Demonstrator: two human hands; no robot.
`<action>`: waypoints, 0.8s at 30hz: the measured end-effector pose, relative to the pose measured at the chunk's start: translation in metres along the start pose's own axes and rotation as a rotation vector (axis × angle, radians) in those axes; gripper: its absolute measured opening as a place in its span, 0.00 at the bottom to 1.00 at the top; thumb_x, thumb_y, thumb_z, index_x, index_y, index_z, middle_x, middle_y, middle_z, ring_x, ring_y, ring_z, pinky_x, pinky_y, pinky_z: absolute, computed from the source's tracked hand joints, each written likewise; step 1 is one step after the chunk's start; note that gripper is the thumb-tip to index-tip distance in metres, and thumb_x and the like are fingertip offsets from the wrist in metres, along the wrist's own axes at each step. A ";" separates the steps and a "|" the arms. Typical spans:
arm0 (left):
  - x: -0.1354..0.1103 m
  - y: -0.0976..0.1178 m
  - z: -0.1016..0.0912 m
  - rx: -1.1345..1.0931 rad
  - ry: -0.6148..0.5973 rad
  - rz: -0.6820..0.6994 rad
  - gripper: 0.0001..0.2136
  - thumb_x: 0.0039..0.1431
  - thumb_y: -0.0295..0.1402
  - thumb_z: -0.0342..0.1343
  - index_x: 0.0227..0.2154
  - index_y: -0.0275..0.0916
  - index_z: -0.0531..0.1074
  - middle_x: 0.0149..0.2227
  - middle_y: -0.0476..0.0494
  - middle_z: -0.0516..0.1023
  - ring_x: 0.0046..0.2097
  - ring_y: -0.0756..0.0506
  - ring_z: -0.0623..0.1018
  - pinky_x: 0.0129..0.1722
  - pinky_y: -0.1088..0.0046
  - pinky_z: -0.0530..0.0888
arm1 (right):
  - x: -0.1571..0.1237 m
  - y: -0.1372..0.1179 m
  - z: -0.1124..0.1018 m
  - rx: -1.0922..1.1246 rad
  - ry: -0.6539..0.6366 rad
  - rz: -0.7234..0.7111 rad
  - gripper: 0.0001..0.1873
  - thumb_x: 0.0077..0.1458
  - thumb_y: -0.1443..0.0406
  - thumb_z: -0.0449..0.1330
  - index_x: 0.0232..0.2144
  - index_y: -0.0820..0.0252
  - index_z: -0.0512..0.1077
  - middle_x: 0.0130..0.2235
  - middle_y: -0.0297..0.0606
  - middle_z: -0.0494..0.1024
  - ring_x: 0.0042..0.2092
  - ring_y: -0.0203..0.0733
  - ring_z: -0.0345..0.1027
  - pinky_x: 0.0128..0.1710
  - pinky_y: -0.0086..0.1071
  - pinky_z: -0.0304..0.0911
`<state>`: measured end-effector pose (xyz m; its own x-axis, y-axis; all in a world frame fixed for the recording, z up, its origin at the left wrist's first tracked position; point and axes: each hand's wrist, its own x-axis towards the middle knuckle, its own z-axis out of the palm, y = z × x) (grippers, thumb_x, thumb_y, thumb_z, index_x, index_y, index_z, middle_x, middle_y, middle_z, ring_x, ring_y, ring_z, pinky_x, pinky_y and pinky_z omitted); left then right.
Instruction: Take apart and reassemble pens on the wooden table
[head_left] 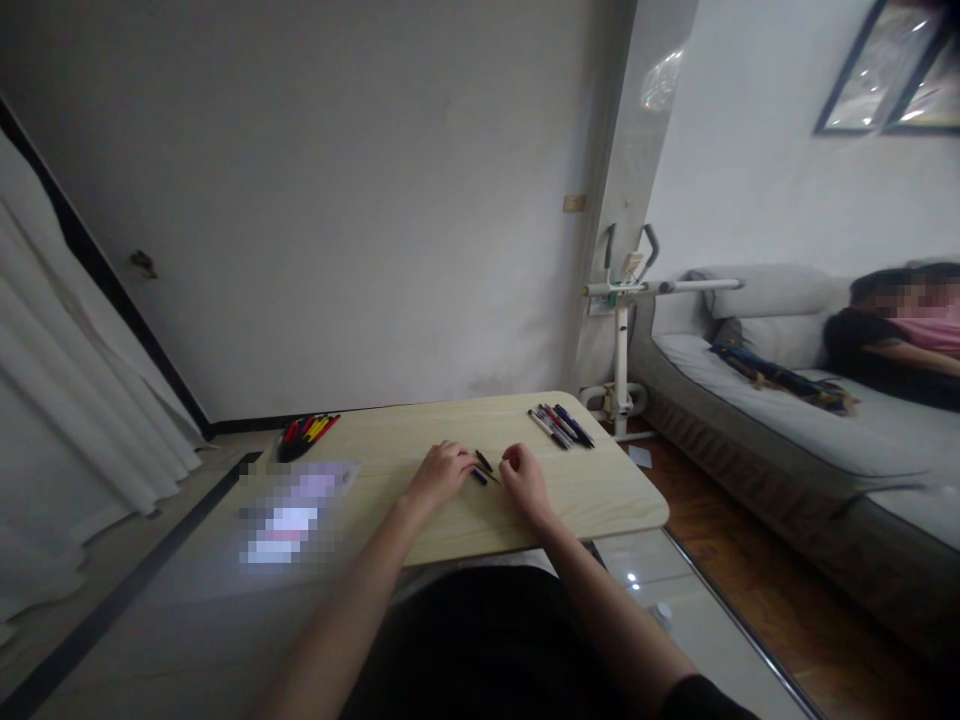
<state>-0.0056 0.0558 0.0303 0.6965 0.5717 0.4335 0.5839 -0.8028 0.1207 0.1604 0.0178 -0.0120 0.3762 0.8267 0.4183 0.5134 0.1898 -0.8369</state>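
Observation:
On the table [405, 520], several small dark pen parts lie between my two hands. A short black piece [484, 461] is at the back, and a dark blue pen cap [478, 477] sits closer to me. A thin dark stick like a refill runs between them. My left hand [442, 471] rests palm down just left of these parts, its fingers stretched toward them and its fingertips near the cap. To their right, my right hand [524, 482] is closed with fingers curled in. Whatever it may hold is hidden.
Several pens [561, 426] lie in a row at the back right. A dark holder with red and yellow pens [306, 436] is at the back left, near a blurred-out lit screen [289, 520]. Beyond stand exercise equipment [621, 350] and a sofa [780, 370] with a person lying there.

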 end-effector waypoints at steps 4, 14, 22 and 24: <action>0.000 0.001 0.001 0.015 -0.004 0.012 0.09 0.55 0.30 0.49 0.34 0.43 0.73 0.35 0.45 0.71 0.41 0.47 0.67 0.43 0.69 0.64 | 0.000 0.000 0.000 -0.008 0.001 0.001 0.05 0.41 0.67 0.50 0.25 0.60 0.64 0.22 0.31 0.64 0.25 0.36 0.58 0.25 0.27 0.51; -0.001 0.001 0.006 -0.009 -0.015 0.015 0.09 0.55 0.31 0.49 0.35 0.45 0.74 0.36 0.45 0.71 0.42 0.47 0.68 0.43 0.69 0.64 | 0.000 0.000 0.000 -0.019 0.001 0.012 0.05 0.40 0.66 0.51 0.24 0.60 0.65 0.21 0.31 0.64 0.24 0.36 0.57 0.24 0.28 0.50; -0.004 0.001 0.006 0.001 -0.020 0.013 0.07 0.55 0.31 0.50 0.32 0.43 0.74 0.36 0.46 0.71 0.42 0.47 0.67 0.43 0.70 0.64 | -0.001 -0.001 0.000 -0.021 0.004 0.012 0.06 0.40 0.66 0.51 0.25 0.60 0.65 0.22 0.31 0.65 0.25 0.36 0.58 0.24 0.27 0.50; -0.004 0.001 0.005 -0.001 -0.016 0.005 0.07 0.55 0.31 0.50 0.31 0.42 0.74 0.36 0.46 0.71 0.42 0.47 0.68 0.43 0.70 0.64 | -0.001 -0.001 0.000 -0.023 0.001 0.012 0.06 0.40 0.66 0.51 0.25 0.60 0.65 0.22 0.31 0.65 0.25 0.36 0.58 0.24 0.27 0.50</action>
<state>-0.0059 0.0533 0.0238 0.7060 0.5707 0.4194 0.5802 -0.8057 0.1195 0.1598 0.0166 -0.0112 0.3828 0.8286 0.4086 0.5262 0.1680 -0.8336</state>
